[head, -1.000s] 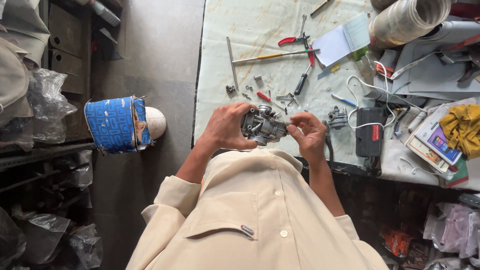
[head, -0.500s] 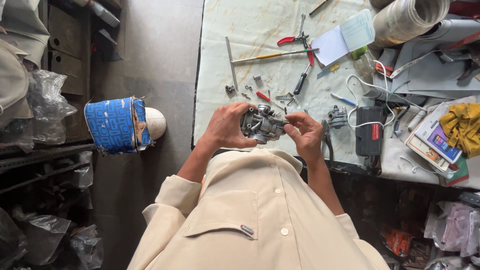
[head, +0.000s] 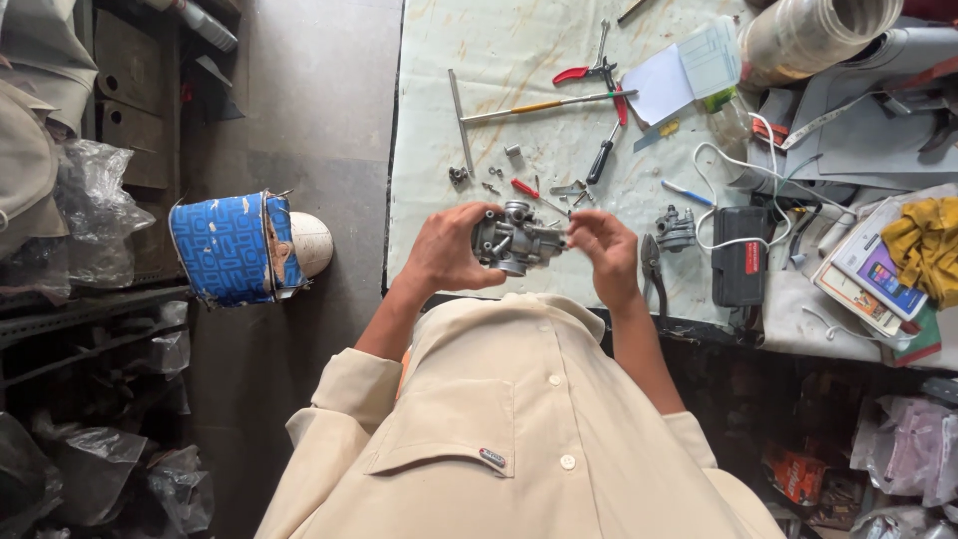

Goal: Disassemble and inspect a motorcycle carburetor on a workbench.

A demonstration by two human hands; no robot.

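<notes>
Right now one grey metal carburettor (head: 514,240) sits between two hands, just above the near edge of the pale workbench (head: 439,120). Left hand (head: 447,250) wraps around its left side, fingers curled tight on the body. Right hand (head: 604,250) stays half open, fingertips pinching its right end. One second small metal housing (head: 676,229) lies nearby.

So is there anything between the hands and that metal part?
Nothing visible. The left hand grips the grey metal part directly, and the right hand has its fingertips at the part's other end, above the bench.
</notes>
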